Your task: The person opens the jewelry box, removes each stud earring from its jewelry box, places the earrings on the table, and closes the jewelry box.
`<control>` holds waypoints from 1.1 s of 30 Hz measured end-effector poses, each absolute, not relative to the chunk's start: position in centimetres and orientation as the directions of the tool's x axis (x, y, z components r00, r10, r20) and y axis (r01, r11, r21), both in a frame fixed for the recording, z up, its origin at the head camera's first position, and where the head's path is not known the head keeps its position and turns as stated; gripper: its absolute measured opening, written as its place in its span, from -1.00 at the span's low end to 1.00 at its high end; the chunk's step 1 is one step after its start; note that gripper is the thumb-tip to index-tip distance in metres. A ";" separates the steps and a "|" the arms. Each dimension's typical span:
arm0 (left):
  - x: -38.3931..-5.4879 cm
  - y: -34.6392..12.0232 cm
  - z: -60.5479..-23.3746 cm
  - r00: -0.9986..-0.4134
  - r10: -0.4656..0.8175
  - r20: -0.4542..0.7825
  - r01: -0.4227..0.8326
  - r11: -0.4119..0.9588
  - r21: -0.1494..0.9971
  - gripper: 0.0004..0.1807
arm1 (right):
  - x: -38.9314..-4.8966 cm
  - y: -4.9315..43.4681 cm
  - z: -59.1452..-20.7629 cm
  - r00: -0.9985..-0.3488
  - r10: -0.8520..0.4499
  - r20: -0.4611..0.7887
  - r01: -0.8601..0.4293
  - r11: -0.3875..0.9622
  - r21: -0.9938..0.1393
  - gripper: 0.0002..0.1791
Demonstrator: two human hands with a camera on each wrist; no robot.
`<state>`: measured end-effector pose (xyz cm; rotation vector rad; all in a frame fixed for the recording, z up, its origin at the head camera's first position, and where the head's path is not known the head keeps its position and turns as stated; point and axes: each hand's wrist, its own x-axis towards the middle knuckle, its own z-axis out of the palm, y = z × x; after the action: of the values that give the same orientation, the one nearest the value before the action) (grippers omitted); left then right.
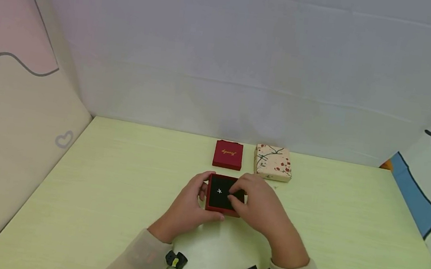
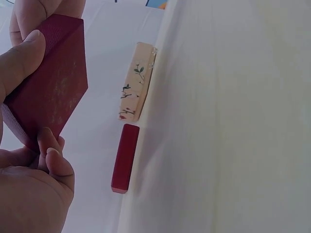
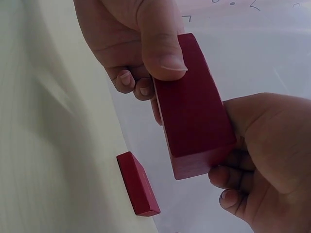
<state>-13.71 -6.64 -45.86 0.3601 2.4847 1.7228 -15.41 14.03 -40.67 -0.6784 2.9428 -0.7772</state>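
Red box [image 1: 220, 201] with a black insert sits in the grasp of a left hand [image 1: 191, 206] above a pale table [image 1: 115, 212], a small star-shaped ornament [image 1: 219, 191] on it. Fingers of the right hand [image 1: 260, 204] hide the insert's right side; whether they pinch anything cannot be told. Beyond lie a gold-lettered red case [image 1: 227, 160] and, beside it, a floral box [image 1: 272, 164].
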 end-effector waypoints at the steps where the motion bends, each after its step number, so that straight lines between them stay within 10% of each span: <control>1: -13.7 -6.6 -45.9 -0.967 0.248 0.055 0.139 0.335 0.932 0.07 | -15.4 14.0 -40.7 -0.907 -0.414 0.084 -0.401 0.780 -0.480 -0.91; 33: -13.9 -6.6 -46.4 -0.956 0.289 0.056 0.159 0.347 0.924 0.10 | -15.8 14.6 -41.0 -0.890 -0.454 0.042 -0.412 0.762 -0.500 -0.90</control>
<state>-13.86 -6.58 -46.37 0.4145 2.4805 1.6803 -15.81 14.58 -40.95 -0.7064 2.8717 -0.7854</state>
